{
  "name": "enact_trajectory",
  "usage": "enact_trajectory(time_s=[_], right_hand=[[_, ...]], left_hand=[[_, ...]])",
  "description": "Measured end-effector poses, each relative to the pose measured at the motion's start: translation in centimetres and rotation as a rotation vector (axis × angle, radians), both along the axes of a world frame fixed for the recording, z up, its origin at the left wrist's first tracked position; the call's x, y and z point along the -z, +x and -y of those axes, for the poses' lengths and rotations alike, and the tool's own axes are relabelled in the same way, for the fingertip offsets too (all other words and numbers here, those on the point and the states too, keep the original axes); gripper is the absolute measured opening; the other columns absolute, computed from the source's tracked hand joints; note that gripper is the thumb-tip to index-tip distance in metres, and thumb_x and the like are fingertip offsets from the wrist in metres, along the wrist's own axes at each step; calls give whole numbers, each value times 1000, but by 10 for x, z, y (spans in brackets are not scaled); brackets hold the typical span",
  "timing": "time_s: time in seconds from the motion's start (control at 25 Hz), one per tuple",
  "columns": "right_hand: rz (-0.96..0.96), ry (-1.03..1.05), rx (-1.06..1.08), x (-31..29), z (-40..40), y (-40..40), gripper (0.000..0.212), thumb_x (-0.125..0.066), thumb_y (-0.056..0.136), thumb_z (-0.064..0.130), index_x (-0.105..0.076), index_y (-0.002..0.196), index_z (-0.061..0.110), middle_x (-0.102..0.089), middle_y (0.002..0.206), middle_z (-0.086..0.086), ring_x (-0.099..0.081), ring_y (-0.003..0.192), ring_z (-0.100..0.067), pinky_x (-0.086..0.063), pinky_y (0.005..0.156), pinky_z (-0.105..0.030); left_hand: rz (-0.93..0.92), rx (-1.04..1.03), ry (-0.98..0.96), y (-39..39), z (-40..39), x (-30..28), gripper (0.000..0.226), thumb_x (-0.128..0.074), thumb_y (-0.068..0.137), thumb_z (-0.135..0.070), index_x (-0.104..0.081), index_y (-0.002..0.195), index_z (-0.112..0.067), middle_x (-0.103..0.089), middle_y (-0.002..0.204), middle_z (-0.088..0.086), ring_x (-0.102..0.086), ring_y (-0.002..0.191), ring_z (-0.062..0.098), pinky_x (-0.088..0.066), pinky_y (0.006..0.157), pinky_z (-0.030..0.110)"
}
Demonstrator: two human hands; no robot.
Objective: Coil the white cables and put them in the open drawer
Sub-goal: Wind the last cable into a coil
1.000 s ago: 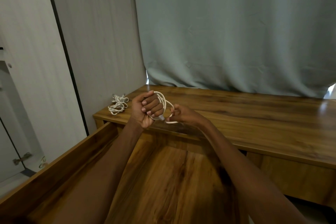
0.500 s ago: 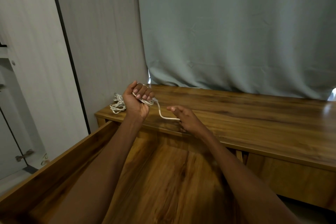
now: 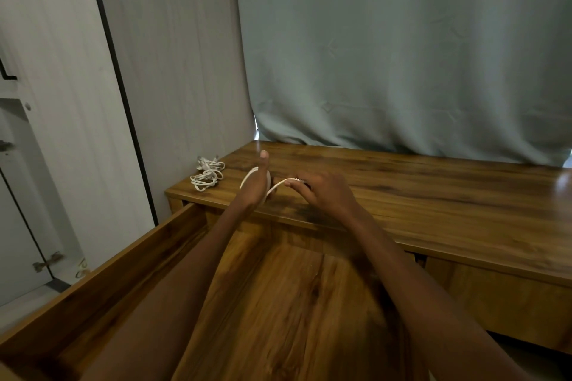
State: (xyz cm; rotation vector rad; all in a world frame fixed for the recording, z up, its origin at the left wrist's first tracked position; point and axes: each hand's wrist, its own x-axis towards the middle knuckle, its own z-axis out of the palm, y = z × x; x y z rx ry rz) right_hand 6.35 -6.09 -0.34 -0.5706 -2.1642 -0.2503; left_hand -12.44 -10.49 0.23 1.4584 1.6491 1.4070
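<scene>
- Wood-grain brown counter (image 3: pixel 433 195) under a grey-green curtain (image 3: pixel 402 56) carries the work, and everything below is placed relative to its near-left corner.
- Just inside that corner, the left hand (image 3: pixel 257 185) has its grip closed around a small coil of thin white cable (image 3: pixel 247 178), loops wrapped over the palm and the thumb raised.
- Beside it toward the counter's middle, the right hand (image 3: pixel 325 192) pinches the cable's free tail between its fingertips (image 3: pixel 294 184), the short strand drawn across the gap between the two hands.
- Little loose length shows, so this coil looks nearly finished; the tail most likely needs one last wrap or tuck.
- At the corner itself lies a second bundle of white cable (image 3: pixel 208 175), loosely bunched, untouched.
- Below the corner's edge, the open wooden drawer (image 3: pixel 130 260) shows no cable in its visible part, so none seems stored yet.
</scene>
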Motion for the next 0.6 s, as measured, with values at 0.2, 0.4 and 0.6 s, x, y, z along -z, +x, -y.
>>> enact_trajectory(time_s=[0.2, 0.4, 0.6], right_hand=[[4, 154, 88, 8, -19, 12, 38, -43, 105, 49, -71, 99, 24, -66, 89, 5, -60, 72, -16, -39, 53, -33], [-157, -271, -123, 12, -12, 7, 36, -50, 98, 53, -76, 108, 29, -74, 95, 11, -67, 80, -9, -49, 64, -34], [-408, -621, -210, 14, -7, 8, 30, -65, 93, 52, -69, 116, 34, -68, 85, 13, -63, 76, -7, -54, 69, -34]], left_hand=[[-51, 508, -337, 14, 17, -1, 94, -17, 79, -91, -50, 57, -6, -41, 50, 11, -37, 42, 20, -33, 45, 27], [250, 719, -271, 21, 22, 8, 75, -39, 93, -72, -26, 50, -12, -23, 36, 2, -23, 33, 15, -22, 45, 27], [724, 790, -51, 16, 16, 10, 76, -35, 97, -68, -29, 42, -16, -22, 30, -1, -29, 25, 10, -17, 37, 22]])
